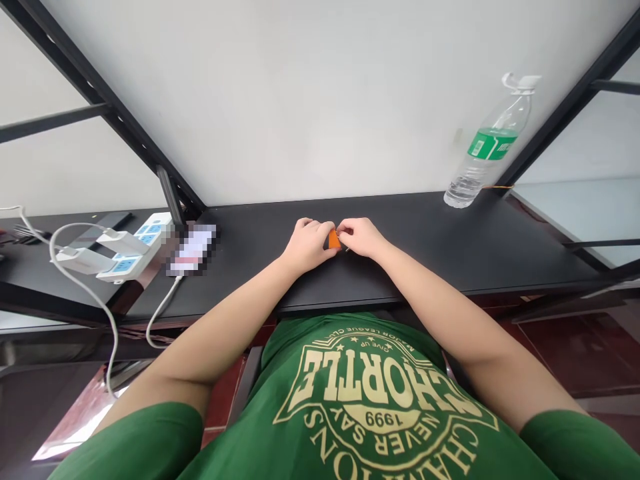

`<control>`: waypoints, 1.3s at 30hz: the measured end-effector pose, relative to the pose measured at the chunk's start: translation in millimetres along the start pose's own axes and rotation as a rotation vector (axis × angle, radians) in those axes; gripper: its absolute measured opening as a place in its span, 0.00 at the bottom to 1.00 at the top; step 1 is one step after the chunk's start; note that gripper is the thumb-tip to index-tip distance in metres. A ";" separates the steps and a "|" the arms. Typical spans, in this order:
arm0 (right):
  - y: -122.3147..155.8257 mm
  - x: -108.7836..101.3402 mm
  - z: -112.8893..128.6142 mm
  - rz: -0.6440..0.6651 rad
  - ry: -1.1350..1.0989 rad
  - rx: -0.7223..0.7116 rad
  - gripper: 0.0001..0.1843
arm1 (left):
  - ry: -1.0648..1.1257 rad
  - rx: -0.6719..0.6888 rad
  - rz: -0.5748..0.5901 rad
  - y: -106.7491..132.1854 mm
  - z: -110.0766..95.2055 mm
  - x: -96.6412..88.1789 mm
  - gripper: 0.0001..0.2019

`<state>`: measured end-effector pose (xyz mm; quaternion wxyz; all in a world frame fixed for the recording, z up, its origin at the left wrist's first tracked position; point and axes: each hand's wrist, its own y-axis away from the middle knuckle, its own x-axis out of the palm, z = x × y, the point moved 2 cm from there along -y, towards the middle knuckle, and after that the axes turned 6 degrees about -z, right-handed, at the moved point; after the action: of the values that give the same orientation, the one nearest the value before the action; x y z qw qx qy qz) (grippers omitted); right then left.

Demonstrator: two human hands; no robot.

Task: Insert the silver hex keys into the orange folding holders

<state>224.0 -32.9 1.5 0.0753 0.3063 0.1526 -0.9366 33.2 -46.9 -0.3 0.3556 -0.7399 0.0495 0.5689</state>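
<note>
Your green shirt (370,400) faces the desk's (500,247) front edge; steady the orange piece (334,239) pinched in your left hand (310,241) beside your narrowed right hand (364,237), its hold unclear.

Office-like workspace: black desk (440,247) against a whitish wall (320,100), power strip (149,235) alongside

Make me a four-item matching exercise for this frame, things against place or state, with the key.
1. orange piece
2. bottle
3. phone
4. power strip

A. white adapters plugged into it
B. standing upright by the wall
C. held in the left hand
D. white cable at its near end

Pairs: 1-C, 2-B, 3-D, 4-A
</note>
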 end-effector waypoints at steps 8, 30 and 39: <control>-0.3 2.9 -2.6 0.054 -0.097 0.030 0.04 | -0.012 0.026 0.005 1.2 1.7 2.7 0.19; -8.1 -36.9 -19.1 -0.096 0.232 0.211 0.03 | -0.024 -0.145 0.030 -2.1 9.7 0.1 0.21; -14.6 -55.7 -49.7 0.120 0.563 0.378 0.07 | 0.056 -0.180 0.072 -0.4 9.2 -0.9 0.23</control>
<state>292.6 0.0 0.2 0.0269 0.5697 -0.0274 -0.8210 25.7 -41.5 -0.3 0.2655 -0.7822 0.0346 0.5625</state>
